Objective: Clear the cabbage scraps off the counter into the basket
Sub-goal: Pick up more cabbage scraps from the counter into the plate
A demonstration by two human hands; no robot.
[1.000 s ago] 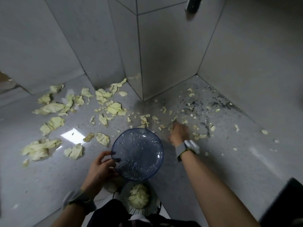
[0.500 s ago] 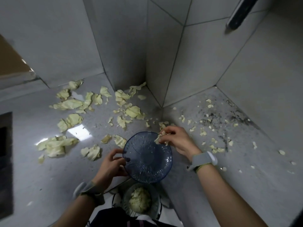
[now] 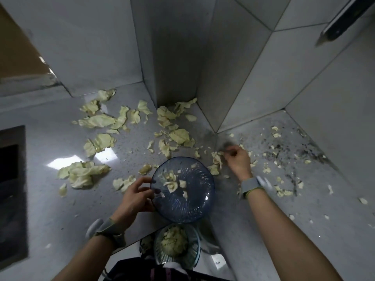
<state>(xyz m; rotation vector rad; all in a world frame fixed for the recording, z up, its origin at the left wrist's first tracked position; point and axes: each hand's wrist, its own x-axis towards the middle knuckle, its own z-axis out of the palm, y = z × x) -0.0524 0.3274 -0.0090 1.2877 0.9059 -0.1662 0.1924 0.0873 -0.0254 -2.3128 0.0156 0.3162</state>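
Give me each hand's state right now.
Left hand: fingers grip the rim of the blue bowl.
Right hand: fingers curled over cabbage scraps on the counter; too blurred to tell whether it holds any.

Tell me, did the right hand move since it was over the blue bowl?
Yes. The right hand left the blue bowl and went out toward the wall corner, onto the cabbage scraps there.

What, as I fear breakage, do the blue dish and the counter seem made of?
Blue dish: translucent and glossy, with moulded radial ribs. It could be plastic or pressed glass; the look leaves that open. Counter: grey with fine speckles, polished enough to mirror bright patches of light. It is probably stone or a stone composite.
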